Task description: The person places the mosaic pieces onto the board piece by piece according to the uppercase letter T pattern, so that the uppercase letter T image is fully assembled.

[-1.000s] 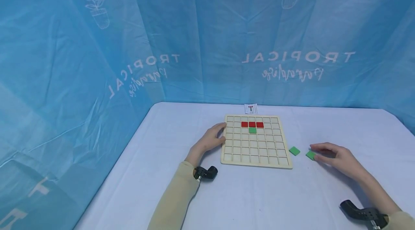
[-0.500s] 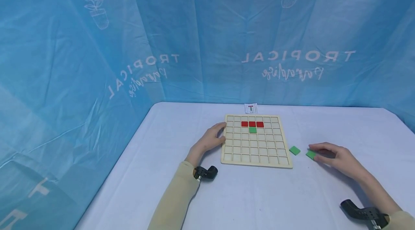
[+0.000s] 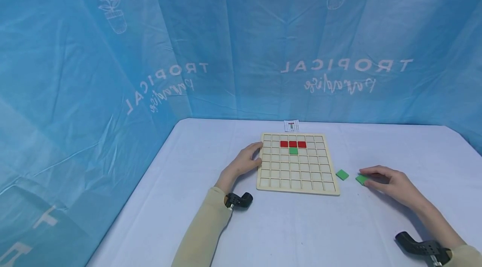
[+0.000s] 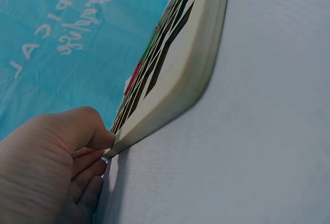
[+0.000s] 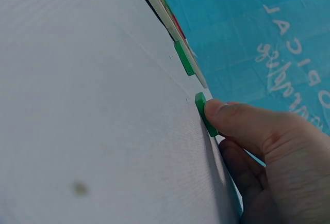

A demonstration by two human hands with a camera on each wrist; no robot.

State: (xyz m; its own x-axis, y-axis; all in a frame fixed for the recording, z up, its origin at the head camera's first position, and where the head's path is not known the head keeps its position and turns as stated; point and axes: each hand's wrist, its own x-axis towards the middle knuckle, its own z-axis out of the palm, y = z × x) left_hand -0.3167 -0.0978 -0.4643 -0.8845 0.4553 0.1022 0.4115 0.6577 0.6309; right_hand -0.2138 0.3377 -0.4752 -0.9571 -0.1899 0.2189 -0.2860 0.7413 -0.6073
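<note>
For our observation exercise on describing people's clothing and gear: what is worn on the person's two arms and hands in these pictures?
Both arms wear pale yellow-beige long sleeves, the left sleeve showing most fully and the right sleeve only at its cuff. A small black camera mount is strapped at each wrist: the left mount and the right mount. The left hand and right hand are bare, without gloves.

This looked like a makeshift recording booth, not a lived-in room: a table (image 3: 301,233) under a plain white cloth was enclosed behind and on its left side by a blue printed curtain (image 3: 211,49) reading "TROPICAL", hung straight down to the tabletop
</note>
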